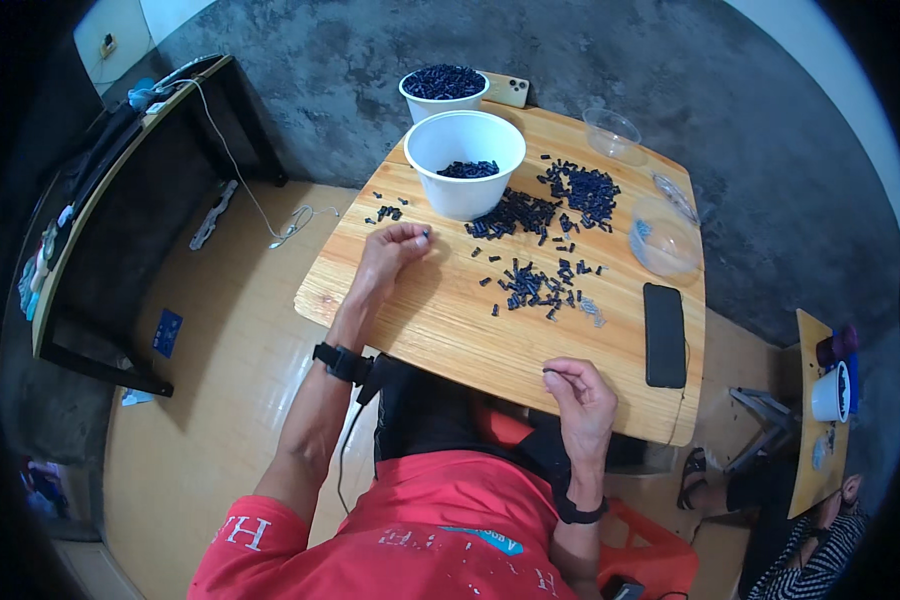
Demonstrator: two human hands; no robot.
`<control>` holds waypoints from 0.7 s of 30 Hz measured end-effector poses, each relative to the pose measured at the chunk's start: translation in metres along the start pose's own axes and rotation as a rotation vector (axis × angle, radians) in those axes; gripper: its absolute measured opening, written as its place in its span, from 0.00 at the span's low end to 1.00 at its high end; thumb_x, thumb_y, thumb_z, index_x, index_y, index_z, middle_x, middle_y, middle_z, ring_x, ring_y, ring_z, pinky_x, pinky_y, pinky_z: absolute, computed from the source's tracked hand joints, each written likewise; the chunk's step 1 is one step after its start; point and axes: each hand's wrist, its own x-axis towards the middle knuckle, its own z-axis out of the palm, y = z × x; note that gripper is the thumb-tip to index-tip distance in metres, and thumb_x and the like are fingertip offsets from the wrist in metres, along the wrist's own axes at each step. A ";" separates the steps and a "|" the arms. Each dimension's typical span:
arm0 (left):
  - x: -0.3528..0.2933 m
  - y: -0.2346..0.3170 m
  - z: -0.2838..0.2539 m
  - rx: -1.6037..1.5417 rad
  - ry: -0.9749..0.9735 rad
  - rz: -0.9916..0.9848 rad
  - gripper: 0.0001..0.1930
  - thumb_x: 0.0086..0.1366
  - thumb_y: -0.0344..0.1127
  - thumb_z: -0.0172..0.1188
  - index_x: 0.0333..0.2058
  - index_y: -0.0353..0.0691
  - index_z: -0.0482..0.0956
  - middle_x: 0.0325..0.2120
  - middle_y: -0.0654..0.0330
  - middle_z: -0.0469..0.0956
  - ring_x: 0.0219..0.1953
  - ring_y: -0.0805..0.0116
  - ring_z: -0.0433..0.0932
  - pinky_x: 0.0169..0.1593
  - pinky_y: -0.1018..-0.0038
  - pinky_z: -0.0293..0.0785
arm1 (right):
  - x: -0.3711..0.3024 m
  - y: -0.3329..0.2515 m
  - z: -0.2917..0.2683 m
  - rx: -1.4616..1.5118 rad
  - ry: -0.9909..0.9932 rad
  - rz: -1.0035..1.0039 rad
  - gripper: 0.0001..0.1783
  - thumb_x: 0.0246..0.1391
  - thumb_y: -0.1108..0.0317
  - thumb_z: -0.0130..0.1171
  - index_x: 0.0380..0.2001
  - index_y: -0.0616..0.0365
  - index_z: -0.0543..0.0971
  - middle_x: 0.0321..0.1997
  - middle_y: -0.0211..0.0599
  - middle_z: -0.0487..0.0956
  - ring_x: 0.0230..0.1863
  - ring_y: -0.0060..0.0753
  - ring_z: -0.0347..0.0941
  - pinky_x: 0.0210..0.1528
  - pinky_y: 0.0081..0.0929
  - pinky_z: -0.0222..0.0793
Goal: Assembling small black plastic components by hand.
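Observation:
Over the left part of the wooden table (pixel 425 325), my left hand (pixel 395 252) is closed in a pinch on a small black plastic piece (pixel 427 233). My right hand (pixel 582 402), at the near edge, pinches another small dark piece (pixel 549 371) between thumb and fingertips. Between the hands lies a loose pile of small black tube-like pieces (pixel 526 286), with several tiny clear pieces (pixel 592 312) beside it. Two denser black piles (pixel 590 195) lie farther back. A few black pieces (pixel 386 213) are scattered beyond my left hand. The front white tub (pixel 456 196) holds some black pieces.
A fuller white tub (pixel 422 103) and a phone (pixel 510 91) stand behind. Clear plastic bowls (pixel 660 262) and a black phone (pixel 665 335) occupy the right side. Right of the table are a red stool (pixel 660 550) and another person (pixel 815 550) at a small table; a desk (pixel 120 180) stands left.

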 end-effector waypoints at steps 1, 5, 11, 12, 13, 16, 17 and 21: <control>0.003 0.003 -0.005 0.024 0.030 0.035 0.09 0.62 0.25 0.58 0.42 0.32 0.78 0.38 0.60 0.79 0.37 0.74 0.77 0.45 0.81 0.75 | 0.000 0.000 -0.001 0.000 -0.001 0.001 0.07 0.54 0.75 0.61 0.36 0.66 0.79 0.32 0.32 0.79 0.34 0.18 0.74 0.38 0.17 0.70; -0.009 -0.003 -0.011 0.145 0.220 0.245 0.09 0.61 0.26 0.59 0.41 0.33 0.79 0.37 0.61 0.78 0.38 0.76 0.75 0.46 0.80 0.71 | 0.000 -0.003 0.000 -0.055 0.014 -0.053 0.07 0.55 0.75 0.60 0.36 0.65 0.78 0.33 0.31 0.78 0.35 0.18 0.73 0.39 0.16 0.69; -0.115 -0.022 0.049 0.165 0.005 0.257 0.08 0.58 0.23 0.60 0.36 0.36 0.81 0.35 0.65 0.78 0.36 0.78 0.73 0.42 0.80 0.70 | -0.007 -0.010 0.012 0.123 0.018 0.039 0.07 0.55 0.75 0.60 0.38 0.64 0.76 0.34 0.31 0.79 0.37 0.18 0.74 0.42 0.17 0.70; -0.127 -0.025 0.058 0.123 -0.066 0.229 0.07 0.57 0.22 0.61 0.35 0.36 0.81 0.34 0.65 0.78 0.36 0.78 0.74 0.42 0.81 0.70 | -0.008 -0.010 0.013 0.127 -0.005 0.033 0.08 0.55 0.76 0.60 0.38 0.64 0.76 0.35 0.31 0.79 0.38 0.19 0.74 0.43 0.18 0.70; -0.135 -0.024 0.064 0.114 -0.082 0.214 0.07 0.57 0.22 0.61 0.35 0.36 0.81 0.34 0.65 0.78 0.36 0.78 0.74 0.42 0.81 0.70 | -0.010 -0.016 0.014 0.088 -0.022 0.045 0.08 0.54 0.77 0.60 0.38 0.64 0.76 0.35 0.31 0.79 0.39 0.19 0.75 0.45 0.18 0.70; -0.154 -0.016 0.080 -0.011 -0.196 0.174 0.07 0.58 0.22 0.61 0.36 0.34 0.82 0.32 0.64 0.77 0.37 0.77 0.74 0.42 0.82 0.69 | -0.013 -0.020 0.011 0.086 -0.075 0.037 0.07 0.53 0.76 0.62 0.36 0.63 0.78 0.34 0.31 0.80 0.38 0.20 0.76 0.43 0.18 0.71; -0.156 -0.012 0.084 0.012 -0.235 0.178 0.07 0.58 0.21 0.61 0.36 0.34 0.82 0.32 0.63 0.77 0.37 0.77 0.74 0.42 0.82 0.69 | -0.015 -0.024 0.008 0.131 -0.080 0.059 0.07 0.53 0.77 0.62 0.36 0.63 0.79 0.33 0.32 0.80 0.36 0.19 0.76 0.41 0.17 0.72; -0.156 -0.011 0.091 0.085 -0.334 0.184 0.07 0.57 0.21 0.61 0.36 0.33 0.82 0.32 0.63 0.77 0.36 0.77 0.74 0.41 0.81 0.70 | -0.021 -0.029 0.004 0.163 -0.063 -0.005 0.07 0.52 0.81 0.61 0.36 0.64 0.78 0.29 0.32 0.79 0.30 0.17 0.74 0.33 0.15 0.70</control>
